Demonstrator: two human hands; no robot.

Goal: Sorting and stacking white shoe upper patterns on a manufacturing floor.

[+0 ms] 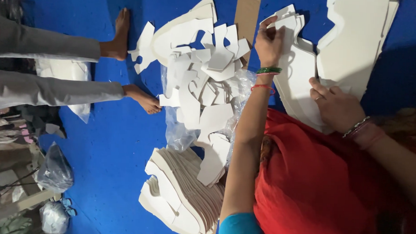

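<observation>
My left hand, with green and red bangles on the wrist, is stretched out and pinches the top edge of a fanned stack of white cut-out sheets. At the stack's near edge my right hand, wearing a bracelet, presses on the sheets with its fingers curled over them. The stack leans against my red garment. Beside the left arm lies a loose heap of white cut shapes on clear plastic.
A blue floor cover lies under everything. Another person's bare feet and grey-trousered legs reach in from the left. A neat fanned pile of white pieces, a brown cardboard strip, larger white sheets and plastic bags lie around.
</observation>
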